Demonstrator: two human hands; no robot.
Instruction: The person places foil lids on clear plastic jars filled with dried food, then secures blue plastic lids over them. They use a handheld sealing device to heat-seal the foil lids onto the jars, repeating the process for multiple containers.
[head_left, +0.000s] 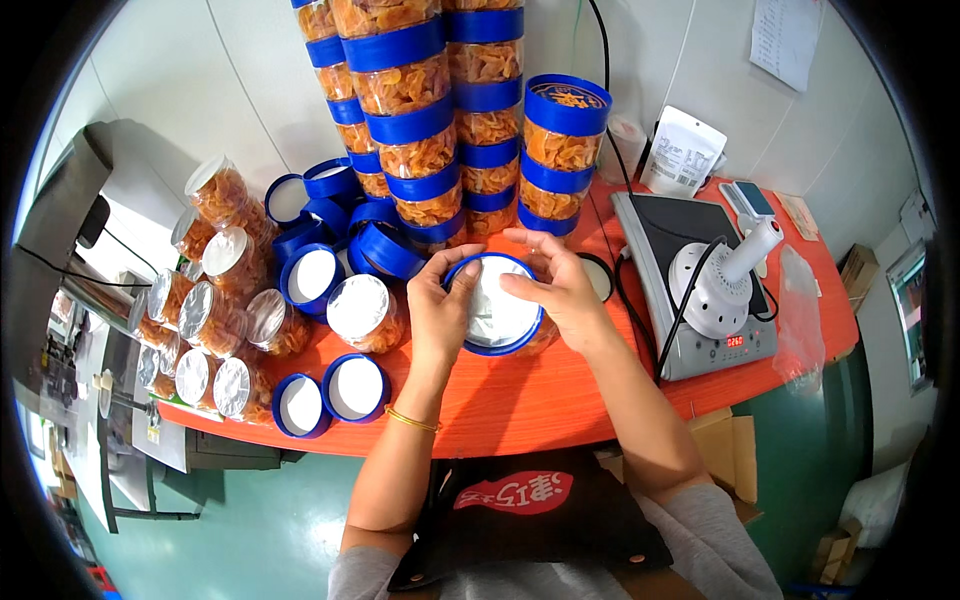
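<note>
Between my two hands is a blue lid (537, 328), its inside facing up, with a wrinkled silvery foil disc (491, 311) in it. My left hand (444, 300) grips the left rim, thumb over the edge. On the far right side, my right hand (564, 292) has its thumb on the disc and its fingers beyond the rim, the index finger lifted. Part of a clear jar of orange dried pieces (541, 339) shows behind and below the lid; the lid hides most of it. Left of my left hand stands a foil-sealed jar (362, 313) without a lid.
Stacked blue-lidded jars (409, 97) rise at the back. Loose blue lids (311, 274) and sealed jars (217, 322) crowd the left of the red table (525, 420). On the right, a white corded appliance (709, 289) rests on an induction cooker (720, 360); its black cable (660, 352) hangs nearby.
</note>
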